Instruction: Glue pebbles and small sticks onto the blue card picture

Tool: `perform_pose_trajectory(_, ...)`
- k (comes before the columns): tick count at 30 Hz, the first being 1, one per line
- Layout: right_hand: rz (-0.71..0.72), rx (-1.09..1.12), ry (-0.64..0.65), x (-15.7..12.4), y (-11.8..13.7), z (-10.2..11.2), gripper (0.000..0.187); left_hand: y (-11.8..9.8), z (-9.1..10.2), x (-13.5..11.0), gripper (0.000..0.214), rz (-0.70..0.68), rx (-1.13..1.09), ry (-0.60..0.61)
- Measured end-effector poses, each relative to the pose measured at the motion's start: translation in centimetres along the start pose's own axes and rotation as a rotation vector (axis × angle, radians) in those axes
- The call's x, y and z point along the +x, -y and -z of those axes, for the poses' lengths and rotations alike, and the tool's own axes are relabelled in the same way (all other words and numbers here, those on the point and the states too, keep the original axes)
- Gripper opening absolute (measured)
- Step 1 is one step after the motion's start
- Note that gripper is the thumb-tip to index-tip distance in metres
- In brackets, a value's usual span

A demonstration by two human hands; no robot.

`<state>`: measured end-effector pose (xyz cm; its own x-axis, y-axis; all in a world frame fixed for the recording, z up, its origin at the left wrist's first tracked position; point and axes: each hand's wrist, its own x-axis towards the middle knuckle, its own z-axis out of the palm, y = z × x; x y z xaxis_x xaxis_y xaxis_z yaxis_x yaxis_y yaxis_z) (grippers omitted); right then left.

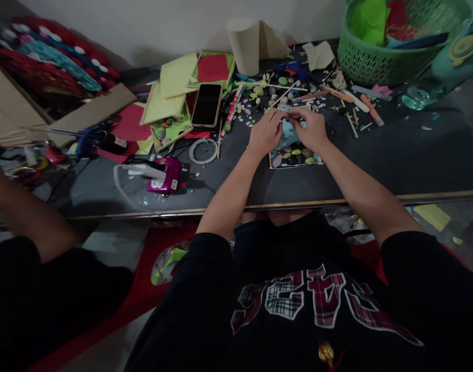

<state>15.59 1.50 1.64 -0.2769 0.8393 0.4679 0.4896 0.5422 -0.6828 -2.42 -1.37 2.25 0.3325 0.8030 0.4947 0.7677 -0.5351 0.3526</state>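
Observation:
A small framed panel [295, 166] with a blue backing lies on the dark table, and painted pebbles [294, 155] line its near edge. Over its far part, my left hand [266, 132] rests with bent fingers by the upper left side. My right hand [310, 129] comes in from the other side, its thumb and fingers pinched together close to the left fingertips. Something small and dark seems to sit between the fingertips, too hidden to name. The hands cover much of the panel's upper part.
Pebbles, sticks and paper scraps litter the table [414, 150] behind the hands. A green basket [371, 62] and a bottle [438, 77] stand at right. Leftward lie a phone [207, 105], a tape roll [203, 151] and a purple power strip [165, 175]. Another person's arm [30, 217] reaches in at far left.

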Motion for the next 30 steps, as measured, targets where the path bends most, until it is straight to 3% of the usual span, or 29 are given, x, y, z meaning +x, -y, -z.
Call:
perform_pose_trajectory(24,-0.037,-0.058,0.063,-0.2,1.2,0.1,0.031,-0.5,0.1,-0.1,0.029,0.06,0.055,0.044)
perform_pose_trajectory(30,-0.063,-0.351,0.199,-0.2,3.3,2.2,0.033,-0.6,0.3,0.3,0.025,0.143,0.123,0.147)
